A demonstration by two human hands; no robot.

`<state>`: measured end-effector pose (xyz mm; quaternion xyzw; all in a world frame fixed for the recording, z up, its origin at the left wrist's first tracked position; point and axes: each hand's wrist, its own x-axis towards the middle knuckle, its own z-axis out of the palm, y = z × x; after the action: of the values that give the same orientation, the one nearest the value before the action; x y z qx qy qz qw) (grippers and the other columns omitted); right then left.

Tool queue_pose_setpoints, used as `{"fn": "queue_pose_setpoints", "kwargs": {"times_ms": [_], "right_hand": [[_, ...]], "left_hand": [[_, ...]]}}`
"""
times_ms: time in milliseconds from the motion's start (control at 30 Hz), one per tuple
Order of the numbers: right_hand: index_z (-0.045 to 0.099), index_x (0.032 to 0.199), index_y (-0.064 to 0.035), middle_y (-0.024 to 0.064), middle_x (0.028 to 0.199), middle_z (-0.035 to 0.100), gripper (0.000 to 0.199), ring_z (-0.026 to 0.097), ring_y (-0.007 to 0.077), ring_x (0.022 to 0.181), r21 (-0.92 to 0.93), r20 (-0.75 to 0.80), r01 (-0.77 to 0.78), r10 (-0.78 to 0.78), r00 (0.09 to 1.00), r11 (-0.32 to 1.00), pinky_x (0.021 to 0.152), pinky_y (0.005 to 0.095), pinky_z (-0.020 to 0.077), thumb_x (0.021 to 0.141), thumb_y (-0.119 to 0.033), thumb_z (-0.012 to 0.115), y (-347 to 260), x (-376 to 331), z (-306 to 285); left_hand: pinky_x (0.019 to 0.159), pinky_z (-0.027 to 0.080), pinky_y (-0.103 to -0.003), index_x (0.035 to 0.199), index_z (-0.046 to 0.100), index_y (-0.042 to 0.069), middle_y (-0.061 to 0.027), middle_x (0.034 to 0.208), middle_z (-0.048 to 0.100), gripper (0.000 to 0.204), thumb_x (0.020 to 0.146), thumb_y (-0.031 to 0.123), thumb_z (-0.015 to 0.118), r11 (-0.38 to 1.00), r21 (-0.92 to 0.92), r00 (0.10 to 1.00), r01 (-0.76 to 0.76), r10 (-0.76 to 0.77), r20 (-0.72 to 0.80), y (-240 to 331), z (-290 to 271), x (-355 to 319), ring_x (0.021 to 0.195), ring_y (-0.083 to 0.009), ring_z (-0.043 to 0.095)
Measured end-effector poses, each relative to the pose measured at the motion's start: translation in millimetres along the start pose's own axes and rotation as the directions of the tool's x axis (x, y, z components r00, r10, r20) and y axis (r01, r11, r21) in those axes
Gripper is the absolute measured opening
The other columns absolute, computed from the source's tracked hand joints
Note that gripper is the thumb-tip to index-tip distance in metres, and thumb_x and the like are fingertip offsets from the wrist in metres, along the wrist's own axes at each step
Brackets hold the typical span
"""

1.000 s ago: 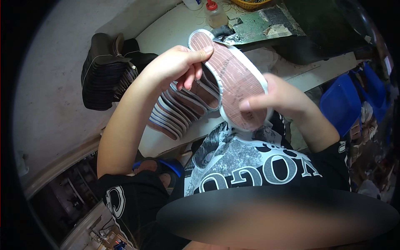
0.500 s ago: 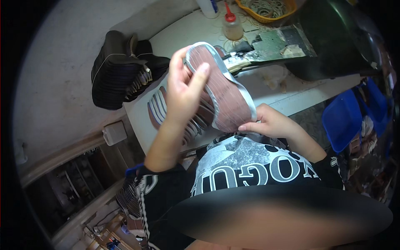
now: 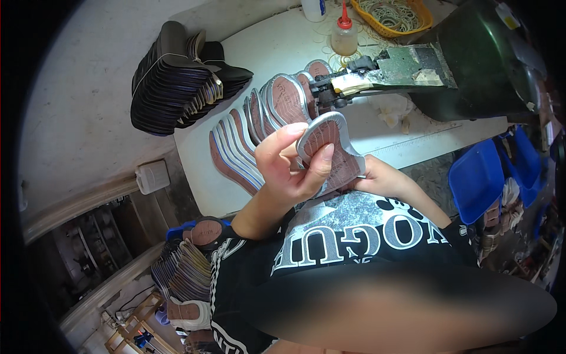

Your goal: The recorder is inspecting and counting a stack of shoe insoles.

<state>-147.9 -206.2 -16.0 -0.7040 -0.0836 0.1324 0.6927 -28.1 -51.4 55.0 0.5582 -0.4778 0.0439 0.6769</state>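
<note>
A reddish-brown insole [image 3: 323,140] with a silver-grey rim is held close to my chest, tilted with its rounded end up. My left hand [image 3: 289,168] grips that rounded end, thumb on the brown face and index finger at the rim. Farther down, my right hand [image 3: 383,182] has hold of the other end, its fingers partly hidden by the insole. Just beyond lies a row of overlapping insoles [image 3: 287,97] of the same kind on the white table [image 3: 194,177]. The black working head of a green machine [image 3: 415,64] stands over the row's far end.
Black soles [image 3: 171,88] tied in stacks lean at the wall. Behind are a red-tipped squeeze bottle [image 3: 344,38] and a yellow basket [image 3: 389,26] of rubber bands. Blue chairs [image 3: 477,180] stand right; more stacked insoles [image 3: 183,268] sit lower left.
The insole has come down toward my chest and tipped, so its face looks shorter. My left hand moved down and right with it. The row of insoles behind is now uncovered.
</note>
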Motion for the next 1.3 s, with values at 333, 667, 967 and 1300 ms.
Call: {"fn": "queue_pose_setpoints", "kwargs": {"times_ms": [333,667,967,1300], "right_hand": [[0.066,0.097,0.0000,0.0093,0.087,0.069,0.017,0.063,0.0153,0.081,0.041,-0.061,-0.049,0.051,0.997,0.998,0.076,0.0291,0.0484,0.086,-0.012,0.063,-25,-12,-2],[0.057,0.112,0.0058,0.0126,0.102,0.064,0.029,0.063,0.0148,0.085,0.471,-0.387,0.120,0.082,0.919,0.874,0.076,0.0277,0.0509,0.092,-0.016,0.055,-28,-22,8],[0.056,0.109,0.0083,0.0157,0.095,0.065,0.028,0.068,0.0213,0.079,0.731,-0.273,0.042,0.236,0.932,0.681,0.066,0.0275,0.0562,0.094,-0.015,0.054,-50,-10,9],[0.057,0.107,0.0065,0.0147,0.089,0.067,0.029,0.067,0.0186,0.070,0.664,-0.481,0.207,0.199,0.854,0.719,0.060,0.0261,0.0531,0.093,-0.018,0.052,-40,36,1]], "left_hand": [[0.082,0.040,-0.029,0.095,0.058,-0.003,-0.0083,0.091,0.053,0.026,0.080,0.016,0.069,0.847,0.242,0.876,0.472,-0.421,-0.236,-43,-2,26,0.086,-0.0191,0.051],[0.083,0.038,-0.029,0.085,0.063,0.000,-0.0087,0.095,0.052,0.026,0.082,0.025,0.068,0.832,0.238,0.864,0.500,-0.461,-0.203,-93,25,39,0.094,-0.0218,0.046],[0.075,0.042,-0.030,0.071,0.058,-0.002,-0.0096,0.081,0.055,0.032,0.082,0.026,0.068,0.764,0.128,0.768,0.633,-0.598,-0.227,-115,17,50,0.078,-0.0204,0.052],[0.097,0.039,-0.041,0.102,0.062,-0.006,-0.0249,0.119,0.054,0.061,0.080,0.050,0.066,0.600,0.446,0.665,0.664,-0.747,0.014,-157,-34,99,0.112,-0.0294,0.050]]}}
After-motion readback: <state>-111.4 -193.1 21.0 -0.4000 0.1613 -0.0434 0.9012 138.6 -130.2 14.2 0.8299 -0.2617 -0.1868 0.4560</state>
